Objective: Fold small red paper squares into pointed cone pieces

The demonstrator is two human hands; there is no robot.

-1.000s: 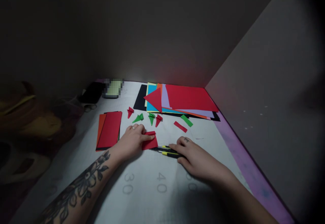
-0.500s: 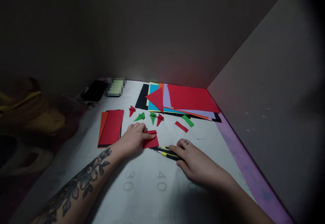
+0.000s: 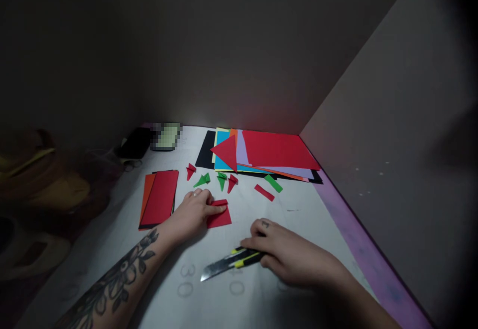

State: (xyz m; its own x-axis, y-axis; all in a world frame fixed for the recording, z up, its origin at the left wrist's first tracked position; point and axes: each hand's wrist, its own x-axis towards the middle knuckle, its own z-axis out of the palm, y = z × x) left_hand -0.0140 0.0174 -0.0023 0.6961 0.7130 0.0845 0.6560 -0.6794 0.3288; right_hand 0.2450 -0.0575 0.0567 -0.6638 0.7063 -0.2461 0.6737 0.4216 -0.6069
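My left hand (image 3: 196, 208) lies on a small red paper square (image 3: 219, 219), pinning it flat with an outstretched finger while the other fingers are bent. A narrow folded strip runs along the square's far edge. My right hand (image 3: 278, 249) is closed round a black and yellow utility knife (image 3: 242, 259). Its long blade (image 3: 214, 270) is out, pointing left and toward me, apart from the paper. Just beyond the square are small folded pieces in red (image 3: 232, 183) and green (image 3: 221, 180). A red strip (image 3: 264, 192) and a green strip (image 3: 274, 183) lie to their right.
Coloured paper sheets (image 3: 282, 150) are piled against the back wall, a red triangle (image 3: 227, 152) on top. Red and orange rectangles (image 3: 160, 198) lie at left. A dark flat object (image 3: 135, 143) and a blurred-out phone-like item (image 3: 167, 136) are back left. A wall (image 3: 392, 169) rises at right.
My right hand has drawn the knife toward me, away from the red square, and more of the blade shows. My left hand still holds the square. The view has tilted slightly.
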